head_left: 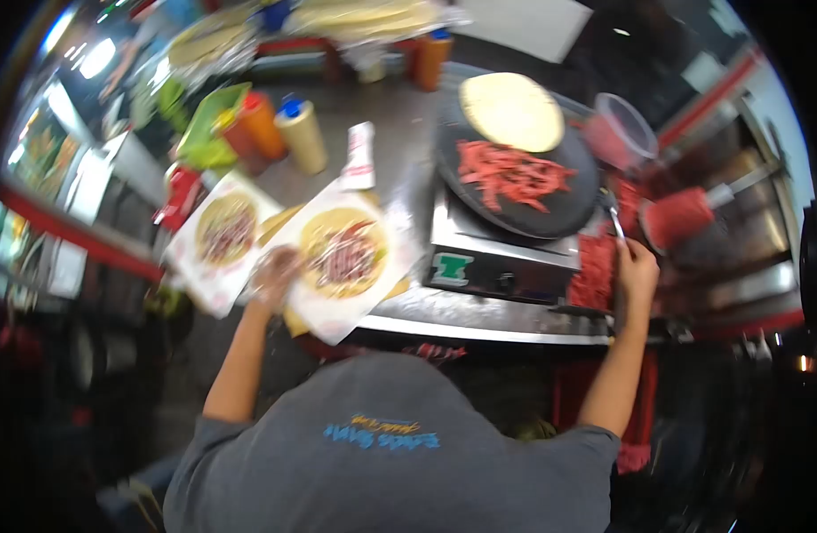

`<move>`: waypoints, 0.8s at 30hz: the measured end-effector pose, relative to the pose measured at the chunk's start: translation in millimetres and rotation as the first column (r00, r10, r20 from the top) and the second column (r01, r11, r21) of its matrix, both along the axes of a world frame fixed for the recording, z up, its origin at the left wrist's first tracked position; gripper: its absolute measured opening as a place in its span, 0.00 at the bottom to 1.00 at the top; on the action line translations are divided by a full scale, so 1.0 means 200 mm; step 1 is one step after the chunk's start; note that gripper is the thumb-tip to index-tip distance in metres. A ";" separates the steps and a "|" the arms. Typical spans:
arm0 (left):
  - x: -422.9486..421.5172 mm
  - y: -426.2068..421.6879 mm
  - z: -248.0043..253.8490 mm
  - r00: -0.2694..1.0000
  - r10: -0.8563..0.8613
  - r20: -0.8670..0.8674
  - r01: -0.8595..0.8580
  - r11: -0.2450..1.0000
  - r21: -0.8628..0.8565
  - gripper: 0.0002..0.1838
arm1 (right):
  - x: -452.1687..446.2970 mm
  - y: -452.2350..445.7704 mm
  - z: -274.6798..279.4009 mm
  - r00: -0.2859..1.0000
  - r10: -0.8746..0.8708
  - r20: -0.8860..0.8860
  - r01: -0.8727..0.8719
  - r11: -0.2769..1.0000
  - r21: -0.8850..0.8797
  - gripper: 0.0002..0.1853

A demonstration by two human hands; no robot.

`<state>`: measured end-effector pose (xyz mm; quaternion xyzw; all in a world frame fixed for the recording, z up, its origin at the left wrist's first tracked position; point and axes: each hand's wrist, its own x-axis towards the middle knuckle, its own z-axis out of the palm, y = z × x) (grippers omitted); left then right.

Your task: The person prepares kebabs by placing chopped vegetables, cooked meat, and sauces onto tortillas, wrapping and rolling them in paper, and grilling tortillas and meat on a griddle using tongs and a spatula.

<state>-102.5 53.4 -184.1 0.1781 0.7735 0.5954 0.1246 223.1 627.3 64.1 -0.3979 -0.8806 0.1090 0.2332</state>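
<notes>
My left hand [280,274], in a clear plastic glove, is at the left edge of a topped flatbread [344,258] on white paper. Its fingers are blurred, so I cannot tell whether they grip anything. Left of it, a second topped flatbread [226,233] lies on its own paper. My right hand [637,266] is closed around the handle of a slim metal utensil [615,220], whose tip is by the rim of a round black griddle [515,219]. A plain flatbread [510,111] and red meat strips [510,176] lie on the griddle.
Sauce bottles [302,133] and a green basket [215,115] stand at the back left. Stacked flatbreads in plastic [364,19] are at the far side. Red meat [592,271], a clear tub [619,133] and a red pot [677,218] are right of the stove [506,266].
</notes>
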 end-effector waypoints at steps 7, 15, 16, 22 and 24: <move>-0.01 0.12 0.32 0.766 -0.393 -0.509 0.153 0.880 -0.449 0.08 | -0.10 -0.13 -0.13 0.996 0.064 -0.058 -0.038 0.930 0.365 0.20; -0.09 0.05 0.41 0.532 -0.627 -0.569 0.405 0.779 -0.479 0.15 | -0.97 -1.45 -0.24 0.531 0.760 -0.376 -0.847 0.454 -0.278 0.17; -0.12 0.05 0.35 0.506 -0.638 -0.580 0.407 0.770 -0.492 0.15 | -1.19 -1.50 -0.38 0.536 0.809 -0.242 -0.843 0.498 -0.204 0.18; -0.12 0.20 0.38 0.904 -0.353 -0.242 0.135 0.772 -0.621 0.18 | -1.85 -1.59 -0.63 0.629 0.623 0.465 -0.682 0.729 -0.055 0.16; -0.13 0.24 0.36 0.887 -0.353 -0.298 0.090 0.765 -0.638 0.17 | -1.91 -1.58 -0.60 0.544 0.593 0.594 -0.683 0.724 -0.096 0.16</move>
